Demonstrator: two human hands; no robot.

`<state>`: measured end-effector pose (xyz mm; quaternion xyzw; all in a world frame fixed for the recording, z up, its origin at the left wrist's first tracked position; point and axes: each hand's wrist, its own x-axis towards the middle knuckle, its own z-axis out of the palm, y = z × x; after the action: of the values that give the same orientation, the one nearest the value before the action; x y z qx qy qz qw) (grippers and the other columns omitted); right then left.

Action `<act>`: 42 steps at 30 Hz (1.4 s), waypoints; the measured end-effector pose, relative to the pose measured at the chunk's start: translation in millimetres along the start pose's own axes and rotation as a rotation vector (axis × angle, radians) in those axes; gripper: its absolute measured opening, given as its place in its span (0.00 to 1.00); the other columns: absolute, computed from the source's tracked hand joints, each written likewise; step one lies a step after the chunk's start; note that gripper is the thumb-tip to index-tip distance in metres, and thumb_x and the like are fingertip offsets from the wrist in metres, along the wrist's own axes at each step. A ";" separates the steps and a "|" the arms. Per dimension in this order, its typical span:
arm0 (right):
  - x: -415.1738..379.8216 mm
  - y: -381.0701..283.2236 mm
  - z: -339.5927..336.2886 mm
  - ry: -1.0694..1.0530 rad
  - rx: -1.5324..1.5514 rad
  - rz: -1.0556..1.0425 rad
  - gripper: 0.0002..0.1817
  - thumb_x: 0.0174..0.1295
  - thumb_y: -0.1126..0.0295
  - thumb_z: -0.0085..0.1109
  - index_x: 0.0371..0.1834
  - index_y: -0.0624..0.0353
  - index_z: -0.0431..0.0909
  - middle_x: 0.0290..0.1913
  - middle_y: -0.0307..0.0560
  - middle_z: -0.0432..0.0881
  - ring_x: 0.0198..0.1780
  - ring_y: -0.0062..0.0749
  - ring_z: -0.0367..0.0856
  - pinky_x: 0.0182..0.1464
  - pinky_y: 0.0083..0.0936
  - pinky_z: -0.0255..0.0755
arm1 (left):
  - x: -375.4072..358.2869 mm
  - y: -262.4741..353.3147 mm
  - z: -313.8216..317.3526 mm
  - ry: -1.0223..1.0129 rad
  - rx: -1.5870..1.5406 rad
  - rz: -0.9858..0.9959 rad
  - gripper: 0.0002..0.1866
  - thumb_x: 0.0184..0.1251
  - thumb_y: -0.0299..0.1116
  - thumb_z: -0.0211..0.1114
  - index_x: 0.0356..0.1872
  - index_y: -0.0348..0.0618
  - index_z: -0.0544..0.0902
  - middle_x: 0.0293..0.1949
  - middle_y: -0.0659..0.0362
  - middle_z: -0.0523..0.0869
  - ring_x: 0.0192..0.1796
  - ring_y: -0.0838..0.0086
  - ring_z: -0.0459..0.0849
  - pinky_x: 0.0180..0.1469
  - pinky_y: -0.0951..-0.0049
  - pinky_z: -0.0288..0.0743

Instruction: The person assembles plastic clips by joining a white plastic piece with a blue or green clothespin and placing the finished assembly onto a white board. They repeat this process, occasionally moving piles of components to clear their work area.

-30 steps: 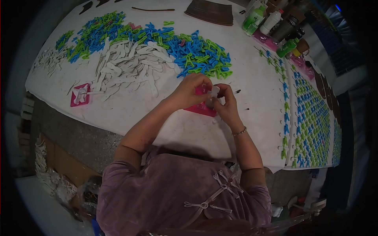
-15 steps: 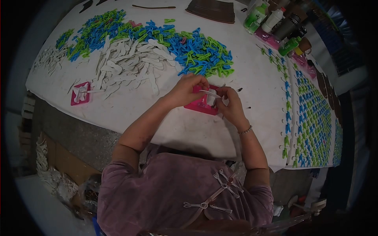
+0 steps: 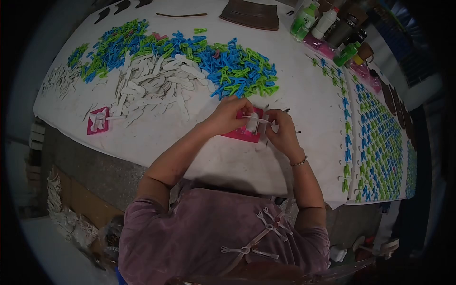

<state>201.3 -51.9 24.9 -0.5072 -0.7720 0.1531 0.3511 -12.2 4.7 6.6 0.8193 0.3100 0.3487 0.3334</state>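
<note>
A thin white flat strip [image 3: 260,119] stretches between my two hands, above a pink tray. My left hand [image 3: 230,115] is closed on its left end. At the other end, the thumb and fingertips of my right hand [image 3: 284,132] pinch the strip. The pink tray [image 3: 255,138] lies under and between the hands, with a white block [image 3: 252,124] in it; my left hand hides part of the tray. Just beyond my left hand is a heap of blue and green clothes pegs [image 3: 240,71].
White flat strips [image 3: 154,83] are piled left of centre. A second pink tray [image 3: 90,129] with white material stands farther left. On the right lie rows of pegs [image 3: 380,142]. Bottles [image 3: 304,23] and a brown ridged piece [image 3: 249,15] are at the back.
The strip and both hands sit slightly lower in view, and the strip now slopes down to the right. My view has shifted a little. Both hands still hold the strip.
</note>
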 end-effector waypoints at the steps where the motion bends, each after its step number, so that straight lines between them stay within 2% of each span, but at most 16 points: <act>1: 0.8 -0.1 -4.3 0.000 -0.024 -0.008 0.17 0.47 0.80 0.60 0.43 0.60 0.76 0.31 0.46 0.79 0.34 0.40 0.75 0.39 0.34 0.69 | 1.4 0.3 1.1 -0.016 -0.004 0.004 0.13 0.50 0.27 0.69 0.38 0.44 0.79 0.33 0.61 0.82 0.43 0.68 0.78 0.48 0.69 0.70; 9: 11.7 -20.9 -38.2 0.026 -0.137 -0.099 0.21 0.46 0.81 0.59 0.47 0.57 0.75 0.34 0.42 0.77 0.40 0.39 0.74 0.46 0.33 0.65 | 17.4 10.6 17.4 -0.037 -0.069 0.049 0.12 0.49 0.26 0.68 0.36 0.43 0.78 0.33 0.61 0.82 0.39 0.67 0.78 0.45 0.68 0.71; 12: 16.9 -27.0 -43.4 -0.021 -0.172 -0.118 0.22 0.46 0.82 0.59 0.48 0.57 0.75 0.36 0.41 0.75 0.39 0.35 0.72 0.45 0.30 0.69 | 25.9 11.7 25.0 -0.045 -0.150 0.078 0.13 0.47 0.24 0.68 0.36 0.40 0.77 0.29 0.57 0.83 0.35 0.66 0.82 0.37 0.70 0.75; 18: 25.2 11.1 -34.6 0.031 0.200 0.075 0.25 0.49 0.78 0.63 0.54 0.55 0.73 0.47 0.47 0.75 0.51 0.38 0.74 0.54 0.30 0.68 | 21.8 7.5 10.0 -0.033 -0.340 -0.154 0.20 0.52 0.22 0.69 0.46 0.39 0.73 0.32 0.60 0.80 0.34 0.77 0.78 0.37 0.77 0.73; 20: 23.9 56.0 -15.7 -0.080 -0.312 -0.093 0.24 0.53 0.70 0.64 0.56 0.56 0.73 0.55 0.52 0.73 0.57 0.43 0.73 0.58 0.34 0.67 | 15.9 -5.2 7.5 0.031 -0.503 -0.140 0.22 0.53 0.22 0.69 0.50 0.40 0.71 0.33 0.64 0.76 0.34 0.82 0.74 0.39 0.80 0.71; 21: 24.8 56.4 -11.0 -0.071 -0.319 -0.090 0.24 0.53 0.70 0.64 0.56 0.56 0.73 0.55 0.52 0.73 0.57 0.43 0.73 0.58 0.34 0.67 | 13.5 -5.9 5.1 0.025 -0.503 -0.130 0.22 0.53 0.22 0.69 0.50 0.40 0.71 0.33 0.64 0.76 0.34 0.82 0.74 0.39 0.80 0.71; 23: 30.6 49.7 5.4 -0.232 -0.473 0.114 0.23 0.56 0.62 0.60 0.56 0.53 0.74 0.62 0.59 0.70 0.63 0.48 0.69 0.59 0.38 0.67 | 8.9 -6.0 2.1 0.030 -0.515 -0.131 0.24 0.53 0.21 0.69 0.50 0.42 0.69 0.32 0.66 0.74 0.34 0.83 0.72 0.39 0.82 0.69; 27: 33.3 75.8 31.7 0.003 -0.497 0.023 0.20 0.55 0.60 0.60 0.50 0.56 0.77 0.59 0.61 0.72 0.61 0.49 0.71 0.60 0.40 0.66 | 1.6 -2.6 -2.8 0.048 -0.538 -0.178 0.23 0.53 0.21 0.69 0.49 0.42 0.70 0.32 0.67 0.73 0.34 0.84 0.71 0.39 0.83 0.68; 29: 35.9 91.1 29.5 0.080 -0.447 0.047 0.17 0.56 0.62 0.60 0.45 0.59 0.77 0.48 0.60 0.79 0.53 0.48 0.77 0.53 0.39 0.70 | -2.0 -3.2 -7.0 0.007 -0.560 -0.306 0.22 0.54 0.19 0.67 0.48 0.45 0.68 0.34 0.68 0.70 0.36 0.86 0.68 0.41 0.85 0.65; 30: 35.7 93.3 22.5 0.081 -0.440 0.050 0.17 0.56 0.62 0.60 0.45 0.59 0.77 0.48 0.60 0.79 0.53 0.48 0.77 0.53 0.39 0.70 | -3.0 -4.7 -8.5 0.005 -0.555 -0.312 0.22 0.54 0.19 0.67 0.48 0.45 0.68 0.34 0.68 0.70 0.36 0.86 0.68 0.41 0.85 0.65; 32: 34.0 93.7 1.8 -0.069 -0.436 0.273 0.14 0.56 0.64 0.61 0.39 0.63 0.76 0.37 0.57 0.81 0.42 0.48 0.80 0.43 0.37 0.73 | -3.6 -8.1 -10.1 0.028 -0.590 -0.333 0.22 0.54 0.19 0.66 0.48 0.45 0.68 0.34 0.68 0.70 0.37 0.86 0.68 0.42 0.84 0.64; 33: 31.6 96.2 -4.3 -0.072 -0.428 0.275 0.14 0.56 0.64 0.61 0.39 0.63 0.76 0.37 0.57 0.81 0.42 0.48 0.80 0.43 0.37 0.73 | -3.0 -9.4 -11.3 0.027 -0.586 -0.341 0.22 0.54 0.19 0.66 0.48 0.45 0.68 0.34 0.68 0.70 0.37 0.86 0.68 0.42 0.84 0.64; 35: 23.0 99.4 -8.5 0.077 -0.436 0.295 0.11 0.56 0.66 0.62 0.36 0.63 0.77 0.32 0.54 0.80 0.36 0.47 0.78 0.37 0.38 0.71 | -2.9 -14.0 -11.5 0.053 -0.648 -0.281 0.22 0.54 0.19 0.66 0.48 0.45 0.69 0.34 0.68 0.70 0.38 0.85 0.68 0.44 0.83 0.64; 36: 20.9 95.5 -7.1 0.062 -0.426 0.312 0.11 0.56 0.66 0.62 0.36 0.63 0.77 0.32 0.54 0.80 0.36 0.47 0.78 0.37 0.38 0.71 | -3.9 -14.1 -12.3 0.045 -0.653 -0.303 0.22 0.54 0.19 0.66 0.48 0.45 0.69 0.34 0.68 0.70 0.38 0.85 0.68 0.44 0.83 0.64; 38: 22.8 93.6 -5.0 0.311 -0.279 0.391 0.12 0.56 0.67 0.62 0.37 0.63 0.77 0.33 0.54 0.80 0.36 0.48 0.78 0.40 0.38 0.71 | -2.5 -10.7 -15.0 0.051 -0.685 -0.353 0.23 0.54 0.18 0.66 0.49 0.45 0.69 0.34 0.68 0.70 0.39 0.85 0.68 0.46 0.82 0.65; 42: 18.7 115.7 3.4 0.355 -0.190 0.398 0.14 0.57 0.68 0.62 0.43 0.62 0.77 0.37 0.53 0.79 0.40 0.47 0.77 0.44 0.37 0.72 | -6.7 -18.5 -12.8 0.086 -0.712 -0.338 0.23 0.55 0.19 0.66 0.50 0.44 0.68 0.34 0.67 0.71 0.38 0.86 0.68 0.44 0.83 0.65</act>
<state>272.5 15.8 -38.8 -0.6983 -0.5946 0.0547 0.3948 -31.1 14.8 -3.1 0.5745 0.3140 0.4084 0.6360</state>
